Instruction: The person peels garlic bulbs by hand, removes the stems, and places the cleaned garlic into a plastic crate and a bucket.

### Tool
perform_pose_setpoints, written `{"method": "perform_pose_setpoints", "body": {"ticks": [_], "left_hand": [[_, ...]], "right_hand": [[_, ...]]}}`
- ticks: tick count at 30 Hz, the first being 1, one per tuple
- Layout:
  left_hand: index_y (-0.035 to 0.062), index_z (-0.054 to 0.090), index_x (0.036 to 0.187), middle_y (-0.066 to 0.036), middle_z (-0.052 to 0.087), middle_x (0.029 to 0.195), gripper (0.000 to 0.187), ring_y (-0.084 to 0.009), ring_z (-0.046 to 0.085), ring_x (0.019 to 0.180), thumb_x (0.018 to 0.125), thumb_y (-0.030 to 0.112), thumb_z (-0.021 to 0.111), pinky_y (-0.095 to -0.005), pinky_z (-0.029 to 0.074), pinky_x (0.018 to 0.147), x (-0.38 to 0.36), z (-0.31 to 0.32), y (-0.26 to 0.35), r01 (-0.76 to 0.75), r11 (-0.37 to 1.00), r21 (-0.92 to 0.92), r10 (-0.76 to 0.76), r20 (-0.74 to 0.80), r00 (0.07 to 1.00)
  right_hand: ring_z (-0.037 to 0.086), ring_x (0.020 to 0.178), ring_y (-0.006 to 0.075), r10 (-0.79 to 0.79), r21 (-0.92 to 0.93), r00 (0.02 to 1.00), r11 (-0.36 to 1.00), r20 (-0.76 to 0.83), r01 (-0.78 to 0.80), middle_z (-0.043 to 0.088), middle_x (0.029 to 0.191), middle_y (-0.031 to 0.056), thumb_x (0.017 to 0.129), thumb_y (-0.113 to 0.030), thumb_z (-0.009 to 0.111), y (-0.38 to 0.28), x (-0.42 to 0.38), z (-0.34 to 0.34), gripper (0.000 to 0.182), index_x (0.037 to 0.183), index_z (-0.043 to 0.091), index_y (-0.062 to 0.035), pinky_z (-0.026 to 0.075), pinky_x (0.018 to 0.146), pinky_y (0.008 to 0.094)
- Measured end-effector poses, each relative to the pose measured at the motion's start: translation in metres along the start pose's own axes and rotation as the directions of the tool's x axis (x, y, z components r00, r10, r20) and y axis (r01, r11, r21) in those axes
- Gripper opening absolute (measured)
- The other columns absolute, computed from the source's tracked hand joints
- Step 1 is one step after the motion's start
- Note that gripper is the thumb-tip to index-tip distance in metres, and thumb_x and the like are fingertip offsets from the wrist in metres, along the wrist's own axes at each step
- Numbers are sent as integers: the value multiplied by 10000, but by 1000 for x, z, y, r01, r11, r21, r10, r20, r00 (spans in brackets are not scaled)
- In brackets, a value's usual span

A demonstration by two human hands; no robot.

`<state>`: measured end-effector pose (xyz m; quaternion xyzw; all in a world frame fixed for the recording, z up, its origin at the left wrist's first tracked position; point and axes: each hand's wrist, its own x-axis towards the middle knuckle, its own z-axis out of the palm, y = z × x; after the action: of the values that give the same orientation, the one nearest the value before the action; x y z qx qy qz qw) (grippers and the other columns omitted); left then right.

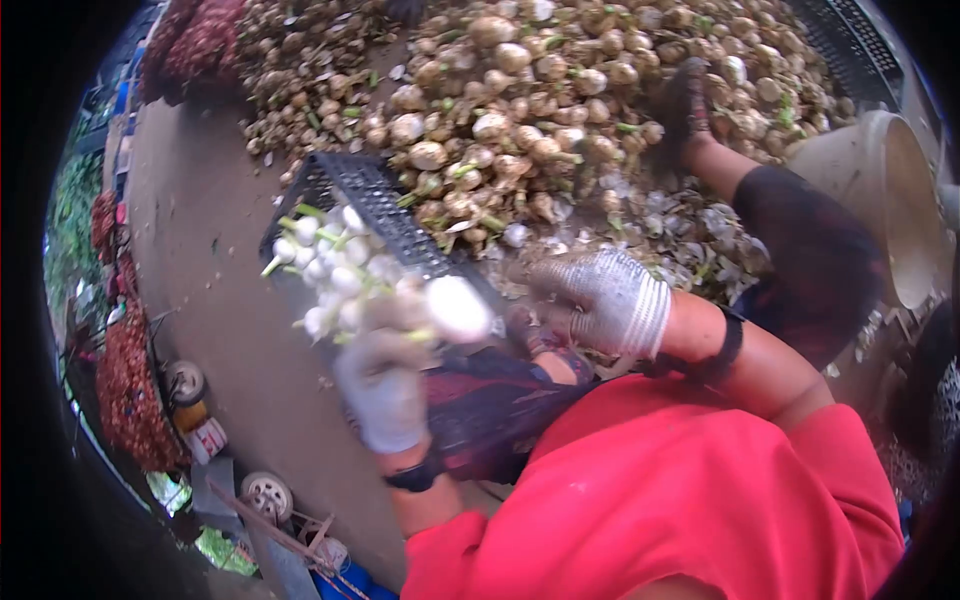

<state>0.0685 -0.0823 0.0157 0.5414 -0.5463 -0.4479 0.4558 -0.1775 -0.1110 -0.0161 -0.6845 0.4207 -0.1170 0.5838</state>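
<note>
My left hand point(385, 385), in a pale work glove, has its fingers curled at a large white garlic bulb point(458, 308), blurred by motion, with a bit of green stem at the fingers. Just beyond that hand, a black plastic crate point(375, 190) holds several cleaned white bulbs with short green stems point(325, 255). My right hand point(605, 300), gloved in white knit, is raised near the loose skins. Its fingers bend inward and are smeared, so I cannot tell what they hold.
A big heap of unpeeled garlic point(560, 110) spreads ahead, with papery skins point(690, 235) at its near side. A pale tub point(885, 190) stands at right, another black crate point(850, 45) behind it. Red net sacks point(205, 45) sit at far left, a wheeled cart point(268, 497) lower left.
</note>
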Motion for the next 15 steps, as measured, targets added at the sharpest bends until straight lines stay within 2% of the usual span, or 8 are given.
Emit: {"method": "perform_pose_setpoints", "body": {"ticks": [1, 4, 6, 9, 10, 11, 13, 15], "left_hand": [[60, 566, 608, -100, 578, 922, 111, -199, 542, 853, 666, -31, 592, -298, 424, 777, 7, -21, 2, -156, 982, 109, 159, -12, 987], [24, 562, 698, -110, 529, 1010, 45, -257, 542, 977, 696, -8, 530, -363, 391, 948, 8, -67, 30, 7, 879, 476, 14, -41, 999], [27, 595, 907, -146, 522, 1113, 218, -309, 508, 1096, 700, -10, 538, -395, 380, 975, 12, -54, 37, -152, 288, 946, 143, 115, 983], [35, 555, 1066, -147, 520, 1132, 356, -287, 489, 1102, 714, -15, 556, -379, 401, 950, 4, 2, -3, -205, 629, 750, 55, 220, 974], [37, 559, 1064, -122, 537, 1078, 332, -227, 536, 978, 734, 4, 577, -331, 455, 846, -2, 28, -29, -7, 791, 611, -108, 151, 983], [27, 573, 1043, -109, 552, 1020, 278, -181, 554, 841, 766, 20, 591, -295, 473, 735, -4, 55, -42, 207, 818, 537, -319, 123, 940], [5, 598, 976, -82, 576, 885, 181, -157, 552, 758, 796, 25, 589, -274, 465, 700, -18, 86, -83, 241, 892, 382, -321, 161, 933], [-6, 602, 972, -63, 580, 838, 175, -130, 550, 751, 801, 31, 597, -262, 459, 682, -23, 98, -99, 255, 915, 313, -321, 184, 929]], "right_hand": [[632, 826, 349, 21, -247, 998, 968, -63, -36, 647, 911, 175, 787, -195, 546, 27, -5, 5, 407, 1179, 537, -82, 501, 705, 435], [610, 940, 354, 310, -545, 923, 745, -228, -385, 624, 1013, 190, 719, -101, 584, 109, -20, 1, 286, 1000, 617, -59, 494, 803, 427], [610, 932, 351, 365, -565, 854, 641, -370, -519, 624, 993, 193, 722, -88, 578, 141, -24, -8, 252, 967, 610, -38, 487, 809, 438], [599, 944, 362, 302, -500, 891, 744, -340, -443, 620, 999, 194, 718, -71, 568, 155, 6, -7, 261, 972, 607, -32, 482, 825, 427], [596, 943, 367, 277, -542, 930, 756, -243, -367, 619, 1000, 196, 716, -65, 564, 165, 21, 4, 260, 970, 607, -32, 482, 826, 424], [601, 937, 372, 77, -504, 964, 840, -254, -200, 619, 998, 197, 705, -64, 570, 176, 31, 22, 271, 970, 612, -33, 491, 814, 423], [622, 928, 353, 199, -593, 968, 802, 153, -71, 626, 998, 190, 719, -75, 579, 169, 60, 53, 293, 1004, 602, -10, 517, 758, 425], [656, 839, 338, 249, -633, 937, 773, 243, -42, 665, 907, 167, 756, -95, 542, 171, 64, 91, 204, 910, 668, -48, 527, 708, 425]]}}
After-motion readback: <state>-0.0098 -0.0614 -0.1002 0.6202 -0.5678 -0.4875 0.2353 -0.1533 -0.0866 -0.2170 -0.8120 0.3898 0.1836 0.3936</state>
